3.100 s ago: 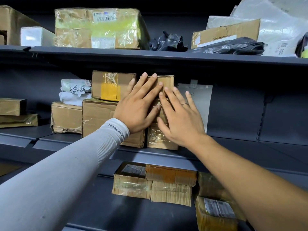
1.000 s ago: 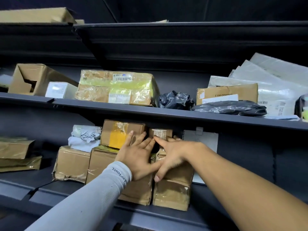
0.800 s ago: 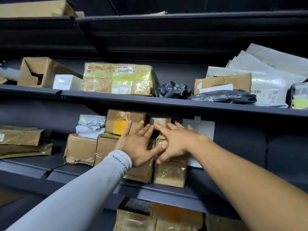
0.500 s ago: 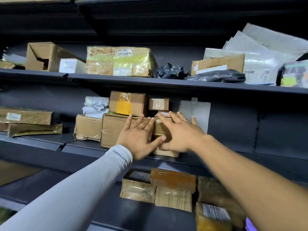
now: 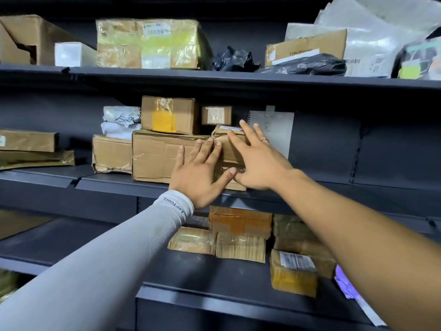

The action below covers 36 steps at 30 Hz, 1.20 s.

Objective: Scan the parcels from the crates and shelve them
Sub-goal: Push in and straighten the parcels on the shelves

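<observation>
Parcels fill the dark shelving in front of you, and the one under your hands is a small taped brown parcel standing on the middle shelf, near its front edge. It is pressed against the right side of a large cardboard box and has a white label on its top. Your left hand, in a grey sleeve, lies flat with the fingers straight and spread — they cross the seam between the large box and the small parcel, and the thumb reaches over the parcel's lower front. Your right hand is also open, its fingers straight and fanned against the parcel's right front and upper corner; a ring shows on one of them. Neither hand curls around anything — both only press flat.

On top of the large box sits a box with a yellow patch, and just beside it a tiny carton. A white sheet hangs on the back panel behind your right hand. To the left of the large box stand a crumpled brown box with white wrapped bundles on it. The upper shelf carries a film-wrapped yellowish parcel and black bags. The lower shelf holds several more taped packets.
</observation>
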Each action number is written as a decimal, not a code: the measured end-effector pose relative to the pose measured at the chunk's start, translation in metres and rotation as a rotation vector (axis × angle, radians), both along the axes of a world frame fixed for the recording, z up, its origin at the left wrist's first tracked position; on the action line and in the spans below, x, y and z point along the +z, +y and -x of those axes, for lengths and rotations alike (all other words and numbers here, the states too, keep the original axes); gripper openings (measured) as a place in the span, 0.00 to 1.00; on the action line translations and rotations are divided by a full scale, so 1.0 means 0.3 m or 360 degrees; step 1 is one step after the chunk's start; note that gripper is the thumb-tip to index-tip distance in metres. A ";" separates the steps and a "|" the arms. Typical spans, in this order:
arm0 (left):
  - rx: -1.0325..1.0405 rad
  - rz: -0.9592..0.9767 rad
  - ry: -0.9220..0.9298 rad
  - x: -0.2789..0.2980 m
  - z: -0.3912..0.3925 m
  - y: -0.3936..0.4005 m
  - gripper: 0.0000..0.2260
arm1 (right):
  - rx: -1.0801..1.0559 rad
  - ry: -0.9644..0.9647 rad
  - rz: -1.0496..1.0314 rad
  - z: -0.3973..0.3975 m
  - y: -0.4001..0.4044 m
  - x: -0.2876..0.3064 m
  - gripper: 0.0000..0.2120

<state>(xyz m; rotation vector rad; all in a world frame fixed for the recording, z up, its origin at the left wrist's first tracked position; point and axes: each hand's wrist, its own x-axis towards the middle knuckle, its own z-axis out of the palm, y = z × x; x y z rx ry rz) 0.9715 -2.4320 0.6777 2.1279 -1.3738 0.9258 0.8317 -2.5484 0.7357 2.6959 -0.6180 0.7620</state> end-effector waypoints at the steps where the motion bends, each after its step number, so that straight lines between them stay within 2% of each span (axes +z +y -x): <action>1: 0.0003 0.0004 0.0007 -0.001 -0.002 -0.008 0.40 | 0.0002 0.0004 -0.0005 -0.005 -0.008 0.001 0.49; 11: 0.0066 -0.0046 0.0028 -0.004 -0.035 -0.056 0.38 | -0.0073 0.0101 0.0216 -0.044 -0.054 -0.004 0.51; 15: 0.0060 -0.0032 0.0038 0.006 -0.022 -0.040 0.37 | -0.0160 0.0128 0.0408 -0.046 -0.048 -0.011 0.50; 18: 0.0014 0.0037 0.0009 0.017 -0.001 -0.012 0.38 | -0.0155 0.0027 0.0512 -0.035 -0.013 -0.019 0.48; 21: -0.0063 0.0135 -0.0071 -0.020 0.033 0.027 0.36 | 0.0008 -0.0096 0.0591 -0.002 0.031 -0.065 0.48; 27: -0.0190 0.0222 -0.0129 -0.241 0.072 0.062 0.34 | 0.0251 -0.0089 0.0599 0.069 0.029 -0.300 0.45; 33: -0.0207 0.0110 0.0077 -0.536 0.041 0.055 0.33 | 0.0396 -0.0159 0.0519 0.051 -0.003 -0.610 0.38; 36: -0.0116 -0.0010 0.0221 -0.689 -0.001 0.049 0.34 | 0.0395 -0.0164 0.0416 0.023 -0.025 -0.764 0.37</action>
